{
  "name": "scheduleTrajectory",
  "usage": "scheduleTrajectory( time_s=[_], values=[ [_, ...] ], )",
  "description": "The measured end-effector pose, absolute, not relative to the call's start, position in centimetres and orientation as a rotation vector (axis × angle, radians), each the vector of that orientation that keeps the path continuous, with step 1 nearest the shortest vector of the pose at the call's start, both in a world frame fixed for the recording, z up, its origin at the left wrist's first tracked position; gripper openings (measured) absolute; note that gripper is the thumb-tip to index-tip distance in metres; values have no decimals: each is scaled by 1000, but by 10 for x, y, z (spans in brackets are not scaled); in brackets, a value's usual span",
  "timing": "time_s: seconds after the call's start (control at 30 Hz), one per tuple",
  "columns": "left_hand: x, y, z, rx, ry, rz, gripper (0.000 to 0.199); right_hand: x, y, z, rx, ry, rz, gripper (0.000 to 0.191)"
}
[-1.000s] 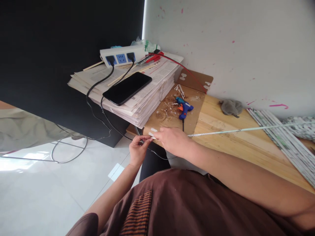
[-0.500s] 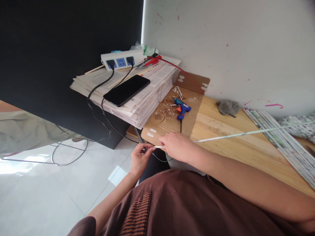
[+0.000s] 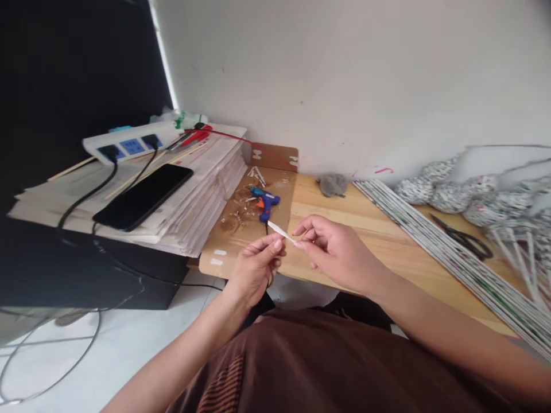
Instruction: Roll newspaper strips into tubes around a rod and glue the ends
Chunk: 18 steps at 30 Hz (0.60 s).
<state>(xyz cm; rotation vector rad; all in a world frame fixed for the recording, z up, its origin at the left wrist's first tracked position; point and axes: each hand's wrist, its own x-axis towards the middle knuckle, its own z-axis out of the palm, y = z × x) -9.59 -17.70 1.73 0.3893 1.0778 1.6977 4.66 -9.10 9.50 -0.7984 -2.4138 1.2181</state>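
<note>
My left hand pinches a short, narrow white paper piece between thumb and fingertips, just above the front edge of the wooden table. The piece slants, its upper end pointing toward the glue gun. At its lower right end, the thumb and forefinger of my right hand close on it. Beyond my hands lies a blue glue gun on a brown cardboard sheet littered with white scraps.
To the left, a newspaper stack bears a black phone and a white power strip. On the right lie a bundle of rolled paper sticks, black scissors and printed-paper bundles. A grey cloth lump sits by the wall.
My view has swung right. The long rolled paper stick reaching right from my right hand no longer shows there. Both hands have turned, and a short white piece now shows between them.
</note>
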Motion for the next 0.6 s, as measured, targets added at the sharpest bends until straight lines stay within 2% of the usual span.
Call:
scheduleTrajectory(
  time_s=[0.13,0.27,0.43,0.6],
  values=[
    [-76,-155,30,389,908,1613,23,67,-79,77,-827,-1964,1808,24],
    [-58,-144,34,381,889,1598,16,85,-70,61,-778,-1587,2160,27],
    [-41,-133,37,400,955,1555,19,107,-66,51,-729,-1498,2170,25],
    [-29,-128,42,498,933,1443,38,128,-63,52,-744,-1375,2175,24]
  ],
)
